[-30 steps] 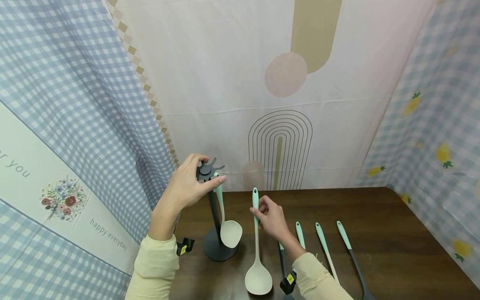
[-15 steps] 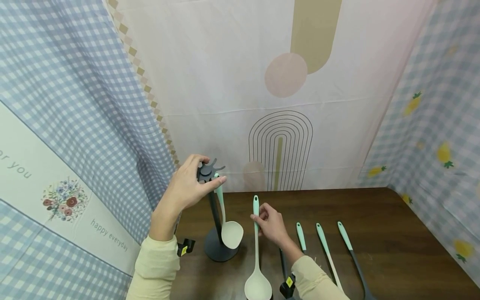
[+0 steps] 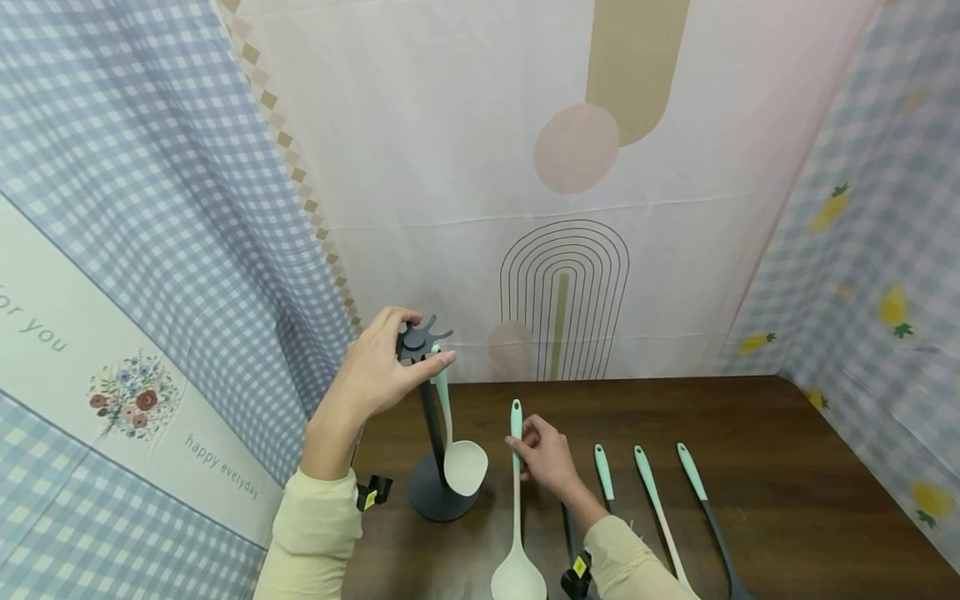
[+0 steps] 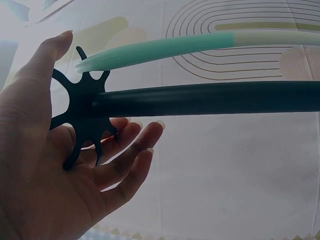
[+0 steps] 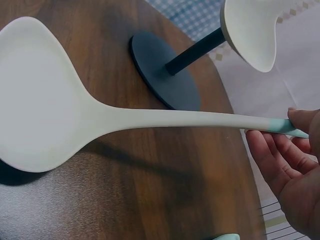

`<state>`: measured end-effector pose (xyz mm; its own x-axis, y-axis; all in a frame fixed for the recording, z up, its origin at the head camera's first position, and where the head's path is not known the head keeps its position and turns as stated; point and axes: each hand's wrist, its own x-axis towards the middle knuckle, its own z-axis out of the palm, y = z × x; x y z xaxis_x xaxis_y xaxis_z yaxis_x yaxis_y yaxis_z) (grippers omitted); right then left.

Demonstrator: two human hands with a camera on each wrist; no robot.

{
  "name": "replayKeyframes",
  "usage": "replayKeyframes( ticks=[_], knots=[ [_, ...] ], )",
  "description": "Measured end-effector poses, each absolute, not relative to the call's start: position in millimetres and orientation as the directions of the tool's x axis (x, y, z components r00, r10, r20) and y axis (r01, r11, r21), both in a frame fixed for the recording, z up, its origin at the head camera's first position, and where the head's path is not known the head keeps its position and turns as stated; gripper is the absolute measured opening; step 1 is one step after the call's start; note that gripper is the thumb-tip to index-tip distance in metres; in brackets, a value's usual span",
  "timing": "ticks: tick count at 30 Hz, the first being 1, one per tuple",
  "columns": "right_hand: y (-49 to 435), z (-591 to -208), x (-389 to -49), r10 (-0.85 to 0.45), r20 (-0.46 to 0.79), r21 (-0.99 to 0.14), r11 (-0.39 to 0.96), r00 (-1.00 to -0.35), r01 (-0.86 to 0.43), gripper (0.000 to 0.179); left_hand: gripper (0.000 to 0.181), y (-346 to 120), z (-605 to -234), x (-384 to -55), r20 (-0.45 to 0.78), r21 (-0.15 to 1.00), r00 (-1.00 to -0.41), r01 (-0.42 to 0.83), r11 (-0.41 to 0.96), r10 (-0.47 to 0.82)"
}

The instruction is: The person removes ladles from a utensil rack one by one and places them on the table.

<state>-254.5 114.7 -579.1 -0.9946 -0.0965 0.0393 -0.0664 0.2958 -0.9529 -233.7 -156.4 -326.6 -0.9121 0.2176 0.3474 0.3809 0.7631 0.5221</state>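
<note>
My left hand (image 3: 375, 362) grips the hooked top of a dark utensil stand (image 3: 430, 417), its thumb and fingers spread round the rim of hooks (image 4: 85, 107). From one hook hangs a white ladle (image 3: 466, 468) with a mint handle, beside the stand's post. To the right of it, my right hand (image 3: 546, 452) pinches a white serving spoon (image 3: 517, 575) by its mint handle, thumb on one side and fingers on the other. The spoon's bowl points toward me, and the right wrist view shows it raised above the table with its shadow below.
On the brown wooden table (image 3: 817, 492) to the right lie several utensils with mint handles, including a white-shafted one (image 3: 658, 517) and a dark-shafted one (image 3: 708, 521). My right forearm partly covers others. Patterned cloths (image 3: 420, 167) hang behind and at both sides.
My right hand and the serving spoon have moved a little toward me, down in the head view. The left hand keeps its grip on the stand, and the ladle hangs as before.
</note>
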Motion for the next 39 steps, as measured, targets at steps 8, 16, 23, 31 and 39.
replayKeyframes(
  ticks=[8, 16, 23, 31, 39],
  knots=[
    [116, -589, -256, -0.081, 0.01, -0.959, 0.28, -0.997, -0.033, 0.019, 0.08, -156, -326, -234, 0.335, 0.523, -0.917, 0.372, 0.767, 0.216],
    [115, -597, -257, -0.065, 0.003, -0.952, 0.307, -0.998, -0.023, 0.019, 0.08, -156, -325, -234, 0.339, 0.518, -0.915, 0.375, 0.769, 0.218],
    [115, -605, -257, -0.068, -0.013, -0.938, 0.347, -0.998, -0.011, 0.018, 0.08, -157, -326, -234, 0.335, 0.519, -0.916, 0.374, 0.769, 0.219],
    [112, -608, -256, -0.049, -0.042, -0.924, 0.381, -0.998, 0.021, 0.018, 0.078, -156, -327, -235, 0.343, 0.516, -0.914, 0.377, 0.769, 0.218],
    [112, -613, -253, -0.095, -0.1, -0.918, 0.392, -0.99, 0.055, 0.02, 0.077, -156, -327, -234, 0.35, 0.511, -0.911, 0.38, 0.771, 0.218]
  ],
)
